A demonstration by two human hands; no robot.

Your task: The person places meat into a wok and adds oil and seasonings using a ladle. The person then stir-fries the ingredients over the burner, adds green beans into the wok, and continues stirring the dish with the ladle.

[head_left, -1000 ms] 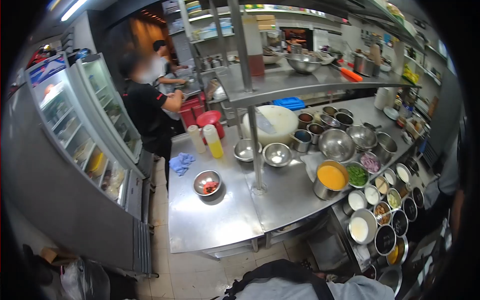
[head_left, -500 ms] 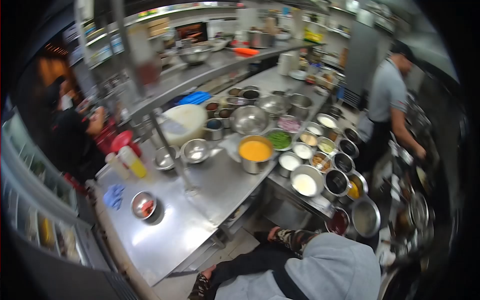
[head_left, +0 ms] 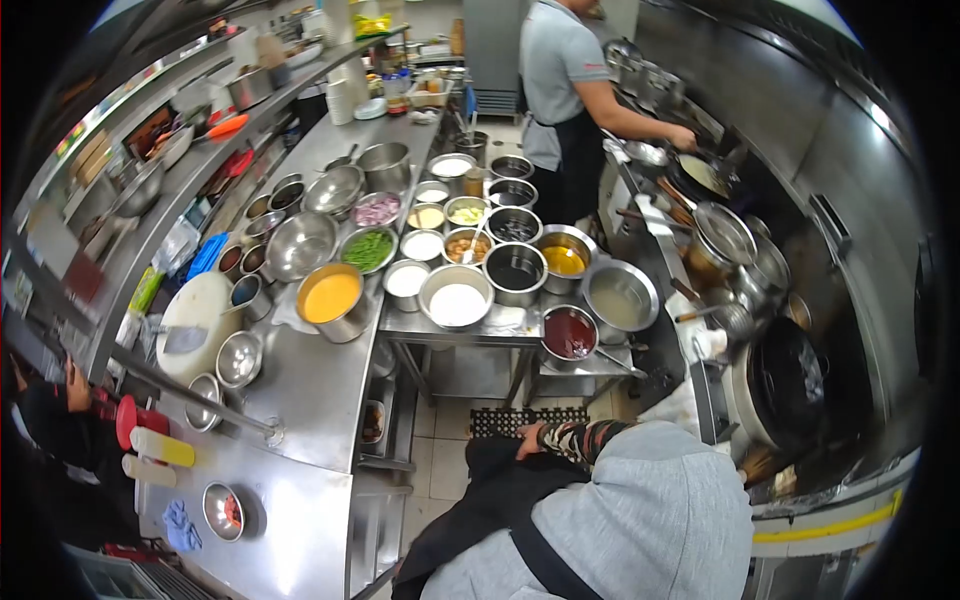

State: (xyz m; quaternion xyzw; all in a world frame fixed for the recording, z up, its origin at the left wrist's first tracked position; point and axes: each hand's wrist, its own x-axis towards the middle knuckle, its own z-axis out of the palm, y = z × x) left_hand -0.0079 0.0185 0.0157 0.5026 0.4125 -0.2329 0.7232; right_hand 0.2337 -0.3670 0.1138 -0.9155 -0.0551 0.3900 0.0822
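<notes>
My right hand (head_left: 529,441), below a camouflage-patterned sleeve, rests against the black apron (head_left: 480,500) on my front, its partly visible fingers apart and holding nothing that I can make out. My left hand is out of sight. Ahead of my body, a pot of dark red sauce (head_left: 570,333) stands near a wide pan of cloudy liquid (head_left: 620,296). Beside them are a bowl of white liquid (head_left: 457,302) and a pot of black liquid (head_left: 515,272).
A steel counter (head_left: 310,400) on the left bears a pot of orange liquid (head_left: 331,297), a white round block (head_left: 198,325) and squeeze bottles (head_left: 163,447). A co-worker (head_left: 560,90) stands at the stove by a wok (head_left: 700,176). Another person (head_left: 60,420) is far left.
The view has swung right, bringing the stove side and co-worker toward the middle. My left hand, visible half a second ago, has left view; my right hand remains by the apron.
</notes>
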